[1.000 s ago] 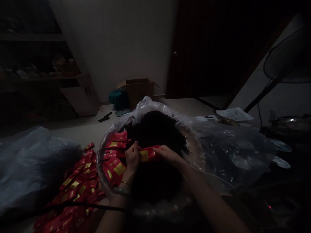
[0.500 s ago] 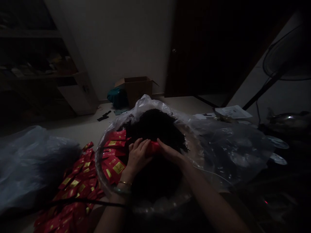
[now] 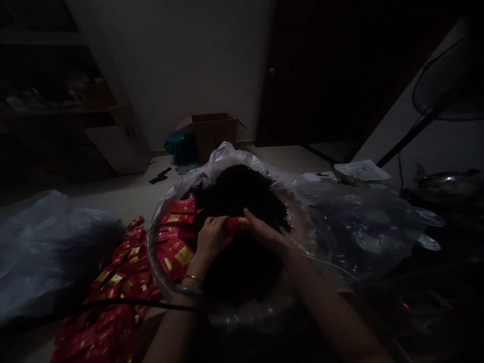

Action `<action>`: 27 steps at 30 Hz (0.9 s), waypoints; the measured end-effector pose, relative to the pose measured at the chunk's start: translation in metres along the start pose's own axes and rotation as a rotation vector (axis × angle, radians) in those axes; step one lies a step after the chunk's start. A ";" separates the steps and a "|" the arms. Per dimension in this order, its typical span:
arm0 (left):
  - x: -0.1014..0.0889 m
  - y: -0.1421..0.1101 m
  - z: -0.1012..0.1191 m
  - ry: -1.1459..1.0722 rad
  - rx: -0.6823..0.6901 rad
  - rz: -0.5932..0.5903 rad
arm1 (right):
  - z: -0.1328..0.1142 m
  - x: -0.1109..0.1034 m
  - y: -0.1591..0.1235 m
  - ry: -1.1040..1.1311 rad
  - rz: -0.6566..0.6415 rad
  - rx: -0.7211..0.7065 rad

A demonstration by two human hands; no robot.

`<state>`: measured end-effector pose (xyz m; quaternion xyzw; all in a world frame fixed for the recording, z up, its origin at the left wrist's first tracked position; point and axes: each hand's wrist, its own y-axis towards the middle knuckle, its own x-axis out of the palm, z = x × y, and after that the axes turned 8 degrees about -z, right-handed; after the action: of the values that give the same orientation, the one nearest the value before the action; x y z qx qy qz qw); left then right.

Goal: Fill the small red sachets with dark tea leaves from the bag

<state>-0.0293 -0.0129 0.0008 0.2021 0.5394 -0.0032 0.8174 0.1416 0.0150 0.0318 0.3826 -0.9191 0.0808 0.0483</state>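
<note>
Between my two hands is a small red packet (image 3: 233,225), mostly covered by fingers. My left hand (image 3: 212,239) is curled around its left side, and my right hand (image 3: 263,233) closes on its right end with the thumb up. Both are over a heap of dark, loose, leaf-like bits (image 3: 244,189), perhaps tea, in a round container lined with clear plastic (image 3: 152,247). Several red packets with gold labels (image 3: 177,254) lie inside its left edge, left of my left hand. Outside, a larger pile of such red packets (image 3: 117,287) covers the floor.
A big clear plastic bag (image 3: 49,252) lies at far left, and clear plastic sheeting (image 3: 363,227) spreads to the right. A dark cord (image 3: 132,302) crosses near my left forearm. Behind stand an open cardboard box (image 3: 214,133) and, at right, a fan (image 3: 442,85). The room is dim.
My left hand's fingers have curled in more around the red packet, and both hands remain together over the dark heap. The view has tilted down slightly.
</note>
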 end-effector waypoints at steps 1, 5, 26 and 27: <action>0.000 0.000 -0.002 -0.022 -0.018 0.018 | -0.005 -0.003 -0.003 -0.006 0.018 -0.007; -0.002 0.002 -0.012 -0.120 -0.105 0.098 | -0.021 -0.017 -0.020 -0.074 0.149 0.002; -0.016 0.003 -0.002 -0.113 -0.259 -0.088 | 0.034 -0.032 0.034 -1.021 0.313 0.514; -0.017 0.002 -0.002 -0.107 -0.259 -0.111 | 0.033 -0.028 0.043 -1.033 0.313 0.541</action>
<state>-0.0380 -0.0135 0.0159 0.0645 0.5012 0.0102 0.8629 0.1301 0.0579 -0.0095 0.2311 -0.8158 0.1216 -0.5160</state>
